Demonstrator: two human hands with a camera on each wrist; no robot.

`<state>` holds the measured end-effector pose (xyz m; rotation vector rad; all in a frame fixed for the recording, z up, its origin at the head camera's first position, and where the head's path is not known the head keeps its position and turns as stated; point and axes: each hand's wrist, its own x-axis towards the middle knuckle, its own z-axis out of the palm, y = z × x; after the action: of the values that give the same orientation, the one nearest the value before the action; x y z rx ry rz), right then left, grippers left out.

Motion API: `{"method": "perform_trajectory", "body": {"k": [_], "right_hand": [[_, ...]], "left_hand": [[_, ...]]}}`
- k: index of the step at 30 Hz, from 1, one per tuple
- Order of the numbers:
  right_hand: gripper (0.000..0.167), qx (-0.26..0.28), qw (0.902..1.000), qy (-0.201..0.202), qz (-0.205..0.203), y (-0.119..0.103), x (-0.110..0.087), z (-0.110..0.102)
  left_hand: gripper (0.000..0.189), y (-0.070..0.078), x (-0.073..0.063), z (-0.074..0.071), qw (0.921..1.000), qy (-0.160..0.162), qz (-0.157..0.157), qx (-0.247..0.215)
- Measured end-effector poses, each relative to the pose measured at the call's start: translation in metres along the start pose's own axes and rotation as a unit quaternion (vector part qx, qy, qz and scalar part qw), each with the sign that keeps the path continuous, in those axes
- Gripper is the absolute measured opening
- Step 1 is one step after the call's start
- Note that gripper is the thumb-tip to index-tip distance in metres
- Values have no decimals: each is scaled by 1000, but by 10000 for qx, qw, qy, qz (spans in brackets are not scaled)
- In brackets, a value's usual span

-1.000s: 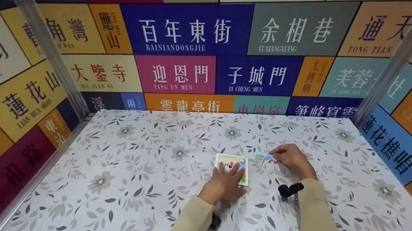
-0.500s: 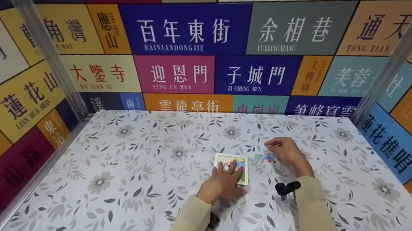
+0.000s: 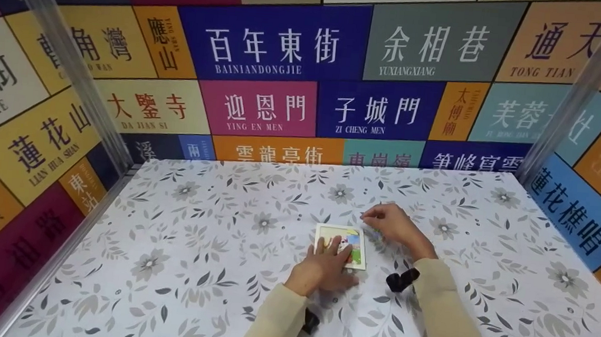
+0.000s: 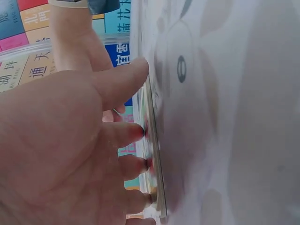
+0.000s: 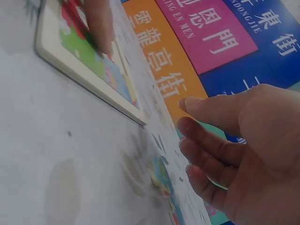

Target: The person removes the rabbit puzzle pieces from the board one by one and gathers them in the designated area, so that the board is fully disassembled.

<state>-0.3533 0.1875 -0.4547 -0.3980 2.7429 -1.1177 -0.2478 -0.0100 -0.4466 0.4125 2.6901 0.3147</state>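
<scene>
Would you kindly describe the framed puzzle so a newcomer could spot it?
On the flowered tablecloth, find the left hand. The framed puzzle lies beneath its fingertips, set apart from the loose pieces nearby by its pale border.

Framed picture point(image 3: 357, 245) partly hidden by one of the hands point(image 3: 325, 268), loose pieces point(image 5: 161, 176) blurred, sleeves point(image 3: 273, 320) cut off

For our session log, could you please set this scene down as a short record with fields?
Place: table printed with leaves and flowers; behind it, a wall with Chinese characters
Left hand: rests on the framed picture
Right hand: hovers near the framed picture's far right corner; whether it holds anything is unclear
Loose pieces: colourful, on the table, apart from the framed picture
</scene>
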Motion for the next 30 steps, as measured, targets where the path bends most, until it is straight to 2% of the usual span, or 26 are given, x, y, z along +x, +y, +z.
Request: {"method": "perform_trajectory", "body": {"k": [7,15,25,30], "right_hand": [[22,-153,9994,-287,-114,-4,3,13],[24,-236,9973,-622,-310,-3,6,18],[24,-171,9891,-827,-1205,-1,4,17],[21,-190,9889,-878,-1184,0,5,19]], "left_hand": [[72,1,0,1,9997,232,73,-6],[69,-1,-1,-1,9998,201,57,-36],[66,-2,-2,1,9992,386,87,-15],[66,-2,-1,1,9994,352,58,-1]]}}
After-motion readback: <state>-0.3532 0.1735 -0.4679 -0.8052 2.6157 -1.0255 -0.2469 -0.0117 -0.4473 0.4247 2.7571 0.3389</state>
